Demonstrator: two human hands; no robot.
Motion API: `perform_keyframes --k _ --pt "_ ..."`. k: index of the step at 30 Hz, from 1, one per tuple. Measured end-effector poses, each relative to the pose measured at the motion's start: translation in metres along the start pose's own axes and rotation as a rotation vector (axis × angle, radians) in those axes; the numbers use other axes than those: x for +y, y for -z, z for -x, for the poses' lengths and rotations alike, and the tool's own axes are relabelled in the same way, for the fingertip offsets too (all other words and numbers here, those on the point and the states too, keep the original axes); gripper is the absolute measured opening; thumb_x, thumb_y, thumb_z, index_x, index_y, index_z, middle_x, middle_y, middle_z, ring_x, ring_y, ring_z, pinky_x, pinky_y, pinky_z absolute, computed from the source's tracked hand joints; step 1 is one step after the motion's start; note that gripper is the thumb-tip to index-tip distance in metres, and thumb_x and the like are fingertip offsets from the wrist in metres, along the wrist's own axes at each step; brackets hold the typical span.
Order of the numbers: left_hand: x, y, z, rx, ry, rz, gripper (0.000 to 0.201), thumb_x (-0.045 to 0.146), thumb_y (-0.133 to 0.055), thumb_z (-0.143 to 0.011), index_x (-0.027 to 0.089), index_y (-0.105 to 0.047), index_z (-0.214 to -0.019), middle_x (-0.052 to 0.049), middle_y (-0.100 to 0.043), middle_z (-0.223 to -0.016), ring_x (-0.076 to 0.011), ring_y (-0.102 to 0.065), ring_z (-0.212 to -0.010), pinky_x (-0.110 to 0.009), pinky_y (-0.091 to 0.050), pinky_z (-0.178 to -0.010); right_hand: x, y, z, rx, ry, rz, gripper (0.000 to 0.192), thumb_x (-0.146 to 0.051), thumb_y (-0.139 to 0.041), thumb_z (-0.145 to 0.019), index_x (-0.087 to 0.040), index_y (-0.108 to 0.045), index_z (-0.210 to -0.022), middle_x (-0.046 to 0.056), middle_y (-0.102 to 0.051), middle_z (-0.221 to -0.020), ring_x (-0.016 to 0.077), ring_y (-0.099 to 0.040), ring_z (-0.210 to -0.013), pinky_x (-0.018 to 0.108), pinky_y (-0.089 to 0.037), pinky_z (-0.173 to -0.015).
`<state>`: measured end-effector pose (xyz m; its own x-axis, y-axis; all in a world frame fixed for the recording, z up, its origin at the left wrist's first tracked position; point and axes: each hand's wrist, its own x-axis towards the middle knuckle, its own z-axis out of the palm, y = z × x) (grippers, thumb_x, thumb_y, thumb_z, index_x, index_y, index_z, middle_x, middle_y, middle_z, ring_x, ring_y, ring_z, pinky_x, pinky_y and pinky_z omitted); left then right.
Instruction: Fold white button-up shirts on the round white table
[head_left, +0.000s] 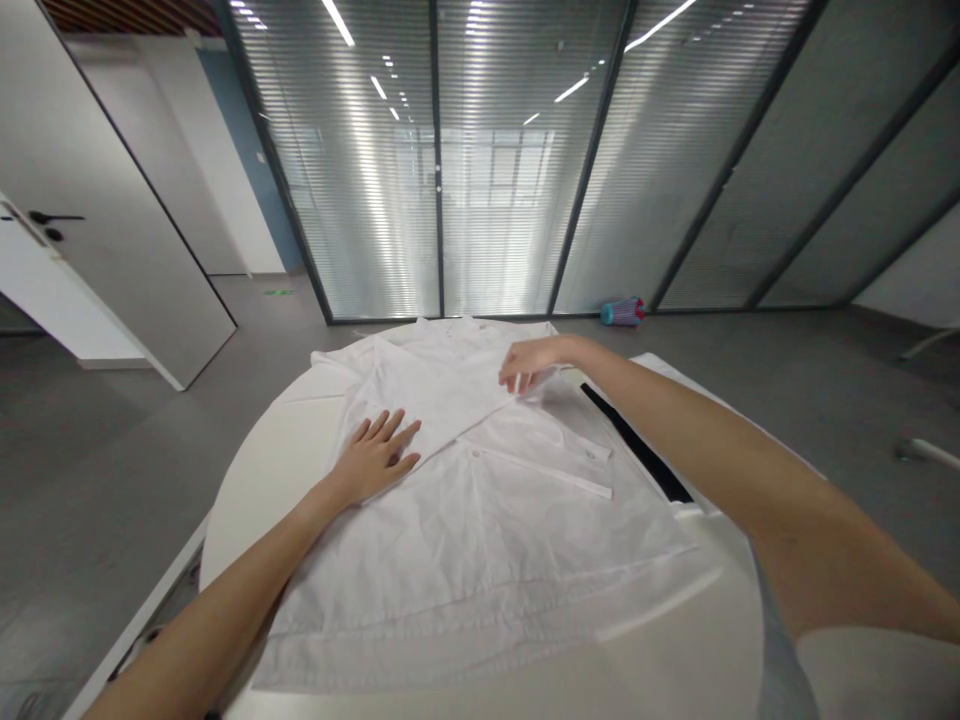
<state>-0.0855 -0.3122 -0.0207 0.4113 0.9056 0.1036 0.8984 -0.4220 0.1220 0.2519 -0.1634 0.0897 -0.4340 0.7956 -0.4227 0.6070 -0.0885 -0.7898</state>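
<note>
Two bare forearms are reaching in from the lower corners of the frame, over a white shirt point(480, 520) that is lying spread across the middle of the picture on a round white table point(255, 470). Shirt hem is sitting nearest the bottom edge, collar end toward the upper centre; cloth is wrinkled, button placket running diagonally right of centre.

Left hand point(373, 455) is lying flat on the shirt, left of centre, palm down, fingers spread and pointing up-frame, gripping nothing.

Right hand point(531, 363) is sitting just above centre, fingers curled together and pinching a folded edge of the shirt, which is lying doubled over toward the left hand.

Black strip point(637, 445) is showing on the table at the shirt's right edge, running diagonally and partly hidden by the right forearm.

Beyond the table: grey floor, a glass wall with closed blinds point(487, 160) filling the upper centre, a small teal and pink object point(622, 311) lying on the floor at the base of the glass, and a white door point(82, 230) with a dark handle standing open at upper left.
</note>
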Motion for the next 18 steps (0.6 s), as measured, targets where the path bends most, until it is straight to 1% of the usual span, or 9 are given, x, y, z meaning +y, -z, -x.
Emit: perform_keyframes --k 2,3,5,6,8,9,11,14,18 --pt "0.001 0.000 0.001 0.009 0.001 0.005 0.061 0.056 -0.041 -0.098 0.031 -0.039 -0.153 -0.008 -0.026 -0.162 -0.0341 -0.022 -0.150 -0.054 -0.021 -0.119 -0.007 0.004 -0.015 -0.053 0.079 -0.238 0.040 -0.047 -0.058 -0.094 -0.010 -0.066 -0.108 0.017 -0.072 -0.104 0.0230 -0.070 -0.093 0.040 -0.056 -0.090" --pt "0.001 0.000 0.001 0.017 0.002 0.009 0.060 0.055 -0.041 -0.098 0.030 -0.041 -0.152 -0.008 -0.027 -0.162 -0.0336 -0.023 -0.150 -0.054 -0.021 -0.120 -0.006 0.003 -0.027 -0.023 0.150 -0.414 0.044 -0.049 -0.047 -0.099 -0.010 -0.063 -0.112 0.018 -0.070 -0.112 0.0215 -0.070 -0.098 0.038 -0.055 -0.092" --pt "0.001 0.000 0.004 0.033 0.005 0.014 0.059 0.054 -0.042 -0.098 0.030 -0.043 -0.151 -0.008 -0.029 -0.161 -0.0324 -0.023 -0.150 -0.053 -0.021 -0.120 0.006 -0.004 -0.053 0.150 0.263 -0.777 0.052 -0.050 -0.029 -0.104 -0.010 -0.056 -0.121 0.020 -0.065 -0.124 0.0180 -0.068 -0.106 0.033 -0.054 -0.094" --pt "0.000 0.001 0.007 0.036 0.007 0.011 0.059 0.054 -0.042 -0.098 0.030 -0.044 -0.151 -0.007 -0.029 -0.161 -0.0319 -0.023 -0.150 -0.053 -0.021 -0.120 0.015 -0.008 -0.065 0.246 0.266 -0.920 0.054 -0.049 -0.023 -0.105 -0.009 -0.053 -0.126 0.022 -0.063 -0.128 0.0170 -0.067 -0.109 0.032 -0.054 -0.093" --pt "-0.002 0.002 0.012 0.032 0.007 -0.006 0.061 0.056 -0.041 -0.098 0.029 -0.041 -0.152 -0.007 -0.027 -0.162 -0.0312 -0.023 -0.150 -0.052 -0.021 -0.121 0.036 -0.013 -0.086 0.390 0.217 -1.096 0.059 -0.047 -0.014 -0.105 -0.007 -0.045 -0.134 0.024 -0.057 -0.134 0.0169 -0.065 -0.112 0.033 -0.055 -0.092" --pt "-0.003 0.002 0.015 0.027 0.007 -0.017 0.063 0.057 -0.041 -0.097 0.029 -0.038 -0.154 -0.007 -0.026 -0.162 -0.0310 -0.022 -0.150 -0.052 -0.021 -0.121 0.046 -0.011 -0.093 0.434 0.193 -1.149 0.061 -0.047 -0.011 -0.105 -0.007 -0.041 -0.139 0.025 -0.055 -0.136 0.0175 -0.065 -0.114 0.035 -0.055 -0.091" --pt "-0.007 0.002 0.020 0.024 0.007 -0.040 0.070 0.061 -0.042 -0.095 0.027 -0.033 -0.156 -0.007 -0.024 -0.163 -0.0311 -0.022 -0.151 -0.051 -0.022 -0.121 0.062 -0.003 -0.100 0.468 0.181 -1.213 0.066 -0.048 -0.004 -0.104 -0.007 -0.033 -0.146 0.025 -0.050 -0.142 0.0190 -0.063 -0.118 0.037 -0.056 -0.089" --pt "-0.011 0.000 0.024 0.041 0.008 -0.070 0.075 0.065 -0.043 -0.093 0.026 -0.032 -0.156 -0.007 -0.024 -0.163 -0.0316 -0.022 -0.150 -0.050 -0.023 -0.121 0.075 0.015 -0.103 0.470 0.198 -1.364 0.073 -0.054 -0.004 -0.102 -0.006 -0.023 -0.153 0.026 -0.043 -0.148 0.0226 -0.059 -0.125 0.036 -0.059 -0.084" --pt "-0.012 -0.002 0.024 0.053 0.005 -0.078 0.077 0.065 -0.045 -0.092 0.024 -0.034 -0.156 -0.007 -0.026 -0.162 -0.0317 -0.025 -0.150 -0.050 -0.025 -0.121 0.080 0.025 -0.106 0.449 0.228 -1.546 0.076 -0.059 -0.016 -0.101 -0.007 -0.017 -0.156 0.026 -0.038 -0.151 0.0280 -0.052 -0.133 0.037 -0.062 -0.078"
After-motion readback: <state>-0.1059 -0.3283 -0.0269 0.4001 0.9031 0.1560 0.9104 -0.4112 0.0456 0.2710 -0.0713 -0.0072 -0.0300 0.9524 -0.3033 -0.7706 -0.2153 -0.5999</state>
